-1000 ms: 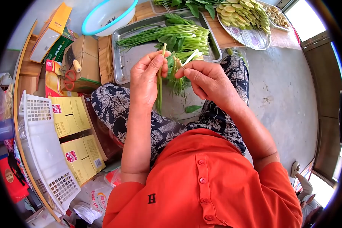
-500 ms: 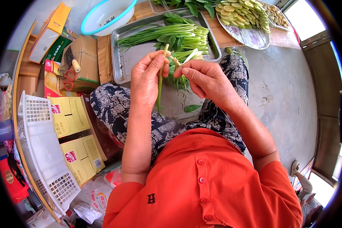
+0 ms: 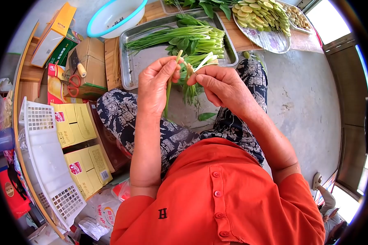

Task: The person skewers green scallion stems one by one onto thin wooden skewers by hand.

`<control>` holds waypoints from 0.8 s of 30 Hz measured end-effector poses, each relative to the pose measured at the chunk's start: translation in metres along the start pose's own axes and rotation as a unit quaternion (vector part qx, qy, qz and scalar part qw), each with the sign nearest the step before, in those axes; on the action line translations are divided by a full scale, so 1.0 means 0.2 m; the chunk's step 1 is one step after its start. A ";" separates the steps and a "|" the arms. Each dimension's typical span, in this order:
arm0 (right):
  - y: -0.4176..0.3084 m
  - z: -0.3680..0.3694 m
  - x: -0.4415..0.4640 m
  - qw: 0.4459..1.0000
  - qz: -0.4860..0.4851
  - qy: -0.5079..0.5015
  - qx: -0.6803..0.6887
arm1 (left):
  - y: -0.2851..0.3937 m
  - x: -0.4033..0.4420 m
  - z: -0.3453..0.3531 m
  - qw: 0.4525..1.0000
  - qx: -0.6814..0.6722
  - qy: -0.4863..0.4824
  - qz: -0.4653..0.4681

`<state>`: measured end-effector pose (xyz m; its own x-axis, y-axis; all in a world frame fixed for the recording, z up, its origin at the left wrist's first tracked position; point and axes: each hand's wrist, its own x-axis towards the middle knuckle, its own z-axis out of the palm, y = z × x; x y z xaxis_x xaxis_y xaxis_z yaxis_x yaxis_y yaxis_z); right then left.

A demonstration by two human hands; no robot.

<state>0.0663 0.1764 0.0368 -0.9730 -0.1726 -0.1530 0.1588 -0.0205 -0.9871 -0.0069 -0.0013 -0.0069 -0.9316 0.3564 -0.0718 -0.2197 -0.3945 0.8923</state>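
Observation:
My left hand [image 3: 157, 83] is closed on a long green stalk [image 3: 168, 96], its pale tip standing above the fingers and the rest hanging below. Opposite it, my right hand [image 3: 218, 83] pinches a small, pale, yellowish-green piece [image 3: 190, 70] between thumb and forefinger. The fingertips of both hands almost meet, and exactly how the piece is held is partly hidden. Just beyond them, a metal tray [image 3: 131, 83] bears bundles of long green stalks [image 3: 180, 37] and leafy greens. Some white-stemmed stalks [image 3: 206, 60] lie at its near edge, partly behind my right hand.
Sliced vegetables lie on a round plate [image 3: 270, 44] at the back right. A blue-rimmed basin [image 3: 110, 28] stands behind the tray. On the left are red-handled scissors [image 3: 74, 85], a cardboard box [image 3: 92, 61] and a white plastic basket [image 3: 49, 163]. A leaf [image 3: 207, 116] lies on the floor.
My left hand has shifted slightly left and down with the stalk. The right hand stays nearly in place, the pale piece still in its pinch.

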 end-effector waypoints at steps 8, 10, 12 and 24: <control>0.01 0.00 0.00 1.000 0.001 -0.014 0.019 | 0.02 0.00 -0.01 0.999 0.029 -0.022 -0.006; 0.01 0.00 0.00 0.999 0.017 -0.021 0.022 | 0.02 -0.01 -0.02 0.999 0.039 -0.016 -0.005; 0.02 0.00 0.01 0.999 0.014 -0.021 0.027 | 0.01 0.00 -0.05 0.998 0.048 -0.043 -0.012; 0.06 -0.04 0.05 0.986 0.067 -0.049 0.142 | -0.07 0.03 -0.03 0.990 0.102 -0.095 0.011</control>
<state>0.0574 0.1814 0.0235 -0.9218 -0.2864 -0.2612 0.3379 -0.2634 -0.9036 -0.0109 0.0015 -0.0216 -0.8598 0.5104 0.0165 -0.1187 -0.2311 0.9657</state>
